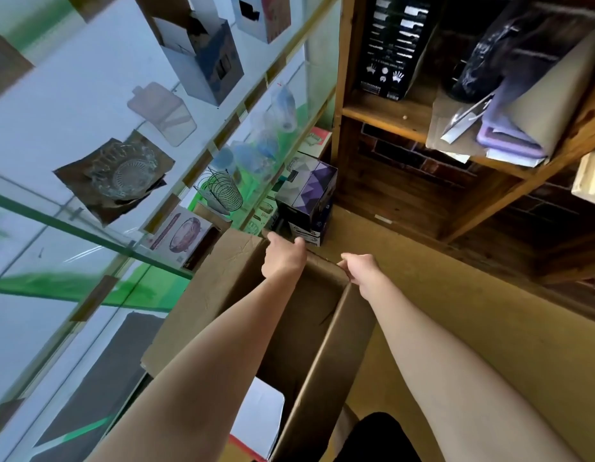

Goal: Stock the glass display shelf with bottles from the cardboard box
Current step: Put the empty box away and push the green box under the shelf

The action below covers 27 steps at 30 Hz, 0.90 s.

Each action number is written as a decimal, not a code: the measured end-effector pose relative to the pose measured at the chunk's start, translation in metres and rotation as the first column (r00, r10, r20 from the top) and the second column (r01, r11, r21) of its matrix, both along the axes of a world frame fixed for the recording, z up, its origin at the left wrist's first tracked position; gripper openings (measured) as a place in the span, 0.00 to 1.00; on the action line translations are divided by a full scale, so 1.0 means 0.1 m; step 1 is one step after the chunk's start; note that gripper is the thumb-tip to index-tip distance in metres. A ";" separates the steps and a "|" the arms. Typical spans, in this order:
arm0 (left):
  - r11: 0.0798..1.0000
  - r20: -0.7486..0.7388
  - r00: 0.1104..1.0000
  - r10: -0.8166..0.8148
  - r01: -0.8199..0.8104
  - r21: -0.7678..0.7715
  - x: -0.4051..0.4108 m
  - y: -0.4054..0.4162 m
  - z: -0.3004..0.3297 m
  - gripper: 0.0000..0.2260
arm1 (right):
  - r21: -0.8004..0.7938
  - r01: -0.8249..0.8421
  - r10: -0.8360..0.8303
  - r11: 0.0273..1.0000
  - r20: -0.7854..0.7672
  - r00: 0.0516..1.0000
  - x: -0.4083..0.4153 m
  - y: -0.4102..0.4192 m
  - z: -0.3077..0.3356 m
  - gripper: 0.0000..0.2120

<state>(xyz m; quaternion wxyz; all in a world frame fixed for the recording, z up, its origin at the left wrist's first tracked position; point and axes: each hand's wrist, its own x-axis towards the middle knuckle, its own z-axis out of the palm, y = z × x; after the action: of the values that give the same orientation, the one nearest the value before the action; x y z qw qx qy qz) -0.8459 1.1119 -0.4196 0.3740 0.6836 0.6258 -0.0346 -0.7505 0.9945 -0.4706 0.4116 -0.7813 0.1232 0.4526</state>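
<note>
Cardboard box [309, 328] — open, long axis running from six toward twelve o'clock, directly beneath both arms. Left hand [284, 258] curled over the far flap; right hand [361, 270] pinching the far rim. Interior dark, bottles not visible. Glass display shelf [89, 235] lies at nine to ten o'clock — nearer the left hand. Blue bottles [282, 108] already stand there.

This is a small shop. Boxed goods [206, 51] and glassware [126, 171] fill glass shelves [89, 235] on the left. Wooden shelving [389, 118] holds stock far right.
</note>
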 end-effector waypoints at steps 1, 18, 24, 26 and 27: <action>1.000 -0.020 1.000 -0.003 0.003 -0.016 -0.07 0.00 0.00 0.25 | -0.030 -0.021 0.022 0.999 0.020 1.000 -0.04 0.04 -0.02 0.11; 0.962 -0.240 0.935 -0.259 0.227 -0.154 -0.74 0.08 -0.50 0.11 | -0.057 -0.515 0.517 0.855 0.027 0.855 -0.54 0.37 -0.30 0.13; 0.949 -0.118 0.947 -0.297 0.279 -0.146 -0.79 0.04 -0.58 0.13 | -0.043 -0.484 0.485 0.874 0.016 0.875 -0.62 0.34 -0.30 0.16; 0.949 -0.098 0.950 -0.296 0.281 -0.139 -0.89 0.05 -0.57 0.13 | -0.031 -0.479 0.480 0.877 0.017 0.877 -0.70 0.37 -0.25 0.17; 0.950 -0.093 0.950 -0.298 0.285 -0.132 -0.97 0.08 -0.56 0.13 | -0.022 -0.474 0.474 0.880 0.016 0.880 -0.76 0.40 -0.22 0.17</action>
<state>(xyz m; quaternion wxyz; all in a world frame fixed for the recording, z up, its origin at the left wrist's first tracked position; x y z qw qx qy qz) -0.9431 1.1196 -0.4755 0.3685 0.7424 0.5348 -0.1643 -0.8265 1.0347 -0.4930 0.2830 -0.7960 -0.0718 0.5302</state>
